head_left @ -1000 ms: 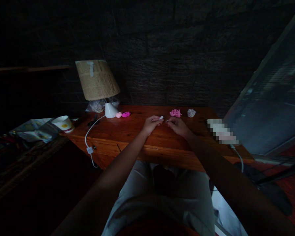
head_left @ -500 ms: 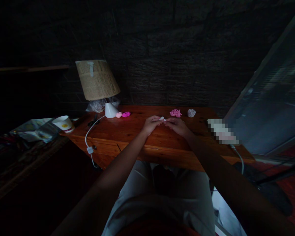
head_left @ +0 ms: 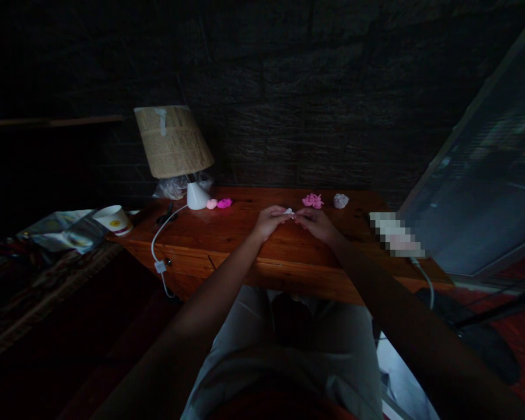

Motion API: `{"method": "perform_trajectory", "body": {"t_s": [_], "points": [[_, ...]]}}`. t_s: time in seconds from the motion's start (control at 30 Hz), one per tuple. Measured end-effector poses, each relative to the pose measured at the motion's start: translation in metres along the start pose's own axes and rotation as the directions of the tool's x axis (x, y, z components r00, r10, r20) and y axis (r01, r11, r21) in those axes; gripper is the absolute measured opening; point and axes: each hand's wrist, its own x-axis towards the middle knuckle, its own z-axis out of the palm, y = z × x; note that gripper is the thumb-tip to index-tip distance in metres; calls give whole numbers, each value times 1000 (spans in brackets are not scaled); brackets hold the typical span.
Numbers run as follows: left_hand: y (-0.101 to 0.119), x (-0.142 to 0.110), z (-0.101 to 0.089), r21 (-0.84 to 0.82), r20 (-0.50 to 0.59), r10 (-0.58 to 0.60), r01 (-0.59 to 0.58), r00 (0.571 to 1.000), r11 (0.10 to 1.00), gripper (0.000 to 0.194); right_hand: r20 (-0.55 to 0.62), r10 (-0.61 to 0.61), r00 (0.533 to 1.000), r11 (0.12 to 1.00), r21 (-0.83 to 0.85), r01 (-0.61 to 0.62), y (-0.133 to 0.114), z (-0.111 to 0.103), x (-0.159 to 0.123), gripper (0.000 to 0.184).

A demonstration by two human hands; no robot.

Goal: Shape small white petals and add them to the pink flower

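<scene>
White, probably soft and light, this small piece (head_left: 289,210) is needing gentle end holds; my left hand (head_left: 269,221) and right hand (head_left: 315,222) are pinching it between the tabletop's (head_left: 227,230) front and back edges

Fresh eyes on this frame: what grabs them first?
Probably the table lamp with the tan shade, at the left of the wooden desk. Next, the magenta lump right of the lamp's white base. Then the small white piece between left hand and right hand, mid-desk.
</scene>
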Motion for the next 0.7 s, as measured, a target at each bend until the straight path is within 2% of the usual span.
{"method": "perform_trajectory", "body": {"t_s": [0.33, 0.7], "points": [[1, 0, 1, 5, 10, 3, -3, 1000, 1000, 39, -23, -7, 1000, 1000, 14, 7, 1, 0, 0, 23], [0, 0, 1, 14, -2, 12, -12, 1000, 1000, 43, -35, 4, 999, 999, 36, -3, 7, 1, 3, 26]]}}
